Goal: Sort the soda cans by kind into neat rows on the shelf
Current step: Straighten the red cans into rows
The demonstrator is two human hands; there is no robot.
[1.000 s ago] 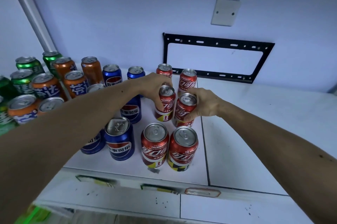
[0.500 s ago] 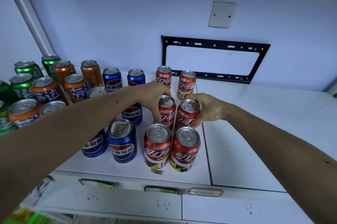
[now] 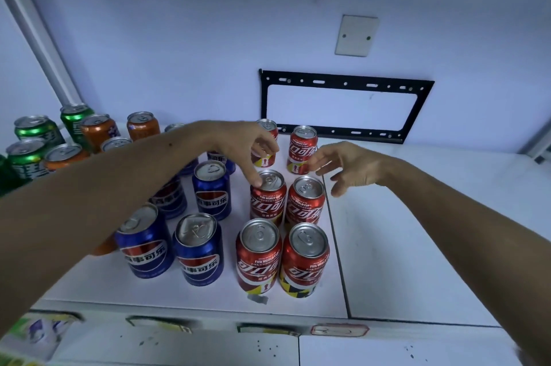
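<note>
Left hand (image 3: 241, 146): no grip; fingers loosely spread and pointing down, one fingertip resting at the rim of the middle-left red can (image 3: 268, 197). Right hand (image 3: 346, 168): fingers splayed, holding nothing, hovering just right of the middle-right red can (image 3: 305, 201), apart from it. Judgement: both hands flank this middle pair as if checking or releasing its alignment.

The red cans stand upright on the white shelf (image 3: 417, 246) in two files of three: a front pair (image 3: 283, 258), the middle pair, and a rear pair (image 3: 302, 149) near the wall, its left member partly hidden by the left hand. The right file runs just beside the shelf seam, which appears to serve as a guide line.

Blue cans (image 3: 198, 249) form the neighbouring files to the left, less evenly spaced. Orange cans (image 3: 98, 131) and green cans (image 3: 35, 133) stand further left, partly hidden behind the left forearm.

A black bracket (image 3: 346, 106) is fixed on the wall behind.
</note>
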